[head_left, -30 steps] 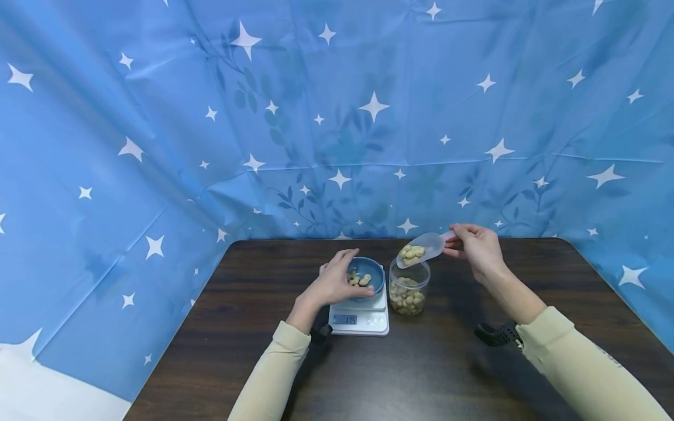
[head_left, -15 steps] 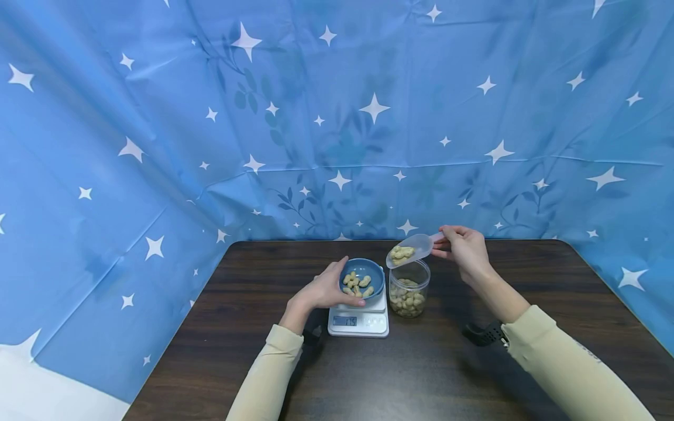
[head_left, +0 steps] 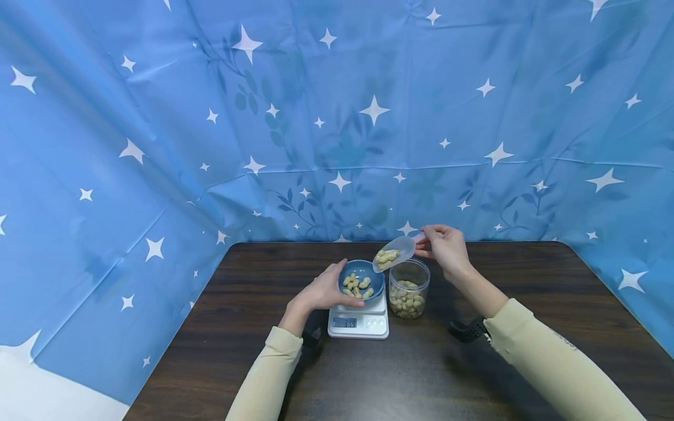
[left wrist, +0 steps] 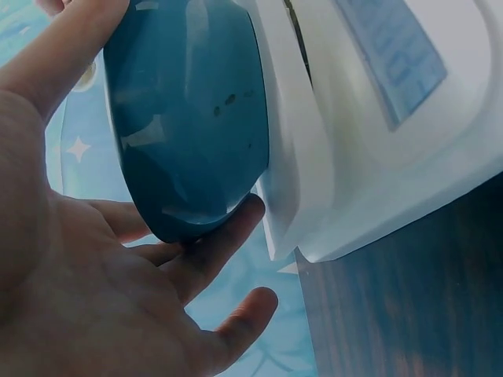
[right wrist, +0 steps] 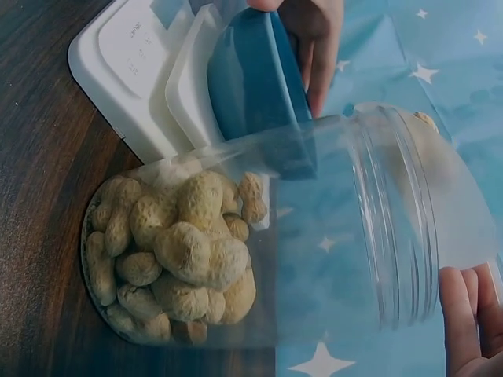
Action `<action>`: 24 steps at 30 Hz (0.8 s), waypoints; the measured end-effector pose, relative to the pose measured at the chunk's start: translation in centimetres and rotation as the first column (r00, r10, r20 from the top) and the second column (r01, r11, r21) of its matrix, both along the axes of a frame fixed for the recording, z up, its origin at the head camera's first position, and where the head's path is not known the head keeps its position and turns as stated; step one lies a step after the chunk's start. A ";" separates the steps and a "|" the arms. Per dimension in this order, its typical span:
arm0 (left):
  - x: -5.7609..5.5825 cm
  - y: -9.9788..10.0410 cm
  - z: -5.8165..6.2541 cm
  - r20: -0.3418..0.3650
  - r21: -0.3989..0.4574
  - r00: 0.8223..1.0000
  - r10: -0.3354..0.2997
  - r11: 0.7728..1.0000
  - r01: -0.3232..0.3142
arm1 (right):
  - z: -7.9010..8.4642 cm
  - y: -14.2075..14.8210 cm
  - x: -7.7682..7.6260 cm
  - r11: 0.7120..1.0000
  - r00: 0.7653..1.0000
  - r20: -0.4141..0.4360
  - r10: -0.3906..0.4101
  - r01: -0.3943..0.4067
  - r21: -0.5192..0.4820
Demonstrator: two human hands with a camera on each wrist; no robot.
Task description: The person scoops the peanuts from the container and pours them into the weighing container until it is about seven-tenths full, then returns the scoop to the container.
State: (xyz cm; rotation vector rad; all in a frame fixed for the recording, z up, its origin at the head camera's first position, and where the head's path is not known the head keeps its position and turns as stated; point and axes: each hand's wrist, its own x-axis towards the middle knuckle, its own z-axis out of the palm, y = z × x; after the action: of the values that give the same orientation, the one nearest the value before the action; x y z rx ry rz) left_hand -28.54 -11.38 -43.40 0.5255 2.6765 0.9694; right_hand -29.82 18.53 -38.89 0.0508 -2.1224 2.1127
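On the platform of a white kitchen scale (head_left: 359,329) sits a blue bowl (head_left: 377,292) holding several peanuts (head_left: 356,285). My left hand (head_left: 325,290) grips the bowl's left side, thumb at the near rim and fingers round the far side; in the left wrist view the fingers reach beneath its curved wall (left wrist: 189,118). My right hand (head_left: 444,250) pinches the handle of a translucent scoop (head_left: 402,248). Unshelled peanuts lie in the scoop, whose lip is over the bowl's right rim, tilted down to the left. A clear jar (right wrist: 314,259), part-filled with peanuts (right wrist: 185,263), stands below the scoop.
The jar stands close to the scale's right side on a dark wooden table (head_left: 421,374). A blue curtain with white stars (head_left: 337,117) hangs behind the table. The scale's display (head_left: 344,323) seems to read 39.9.
My right hand has carried the scoop of peanuts left, from over the jar to the bowl's rim. My left hand has shifted slightly left on the bowl. The display has risen from about 17.5.
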 end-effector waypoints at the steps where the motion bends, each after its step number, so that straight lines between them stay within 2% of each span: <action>1: 0.0 0.0 0.0 0.001 0.002 1.000 -0.002 1.000 0.002 | 0.0 -0.2 -0.1 1.000 1.000 -0.004 -0.003 0.003 0.009; 9: -0.1 0.0 -0.1 0.007 0.009 1.000 0.001 1.000 -0.001 | -0.1 -1.7 -0.2 0.992 0.996 -0.088 -0.028 0.038 0.121; 15: 0.0 -0.1 -0.2 0.013 0.022 1.000 0.000 1.000 0.000 | -0.3 -2.0 -0.1 0.980 0.988 -0.156 -0.011 0.041 0.194; 21: 0.0 -0.1 -0.2 0.013 0.035 1.000 -0.009 0.999 0.008 | -0.3 -2.2 0.2 0.945 0.968 -0.251 -0.008 0.089 0.314; 24: -0.1 -0.1 -0.1 0.014 0.035 1.000 -0.010 0.999 0.009 | -0.3 -2.3 0.2 0.937 0.958 -0.288 -0.009 0.109 0.332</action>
State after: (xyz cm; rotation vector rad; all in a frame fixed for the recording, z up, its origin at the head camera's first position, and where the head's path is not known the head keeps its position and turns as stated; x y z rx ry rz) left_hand -28.62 -11.52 -43.53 0.5363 2.6467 1.0156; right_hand -29.67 16.23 -39.20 0.3034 -2.2518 1.5641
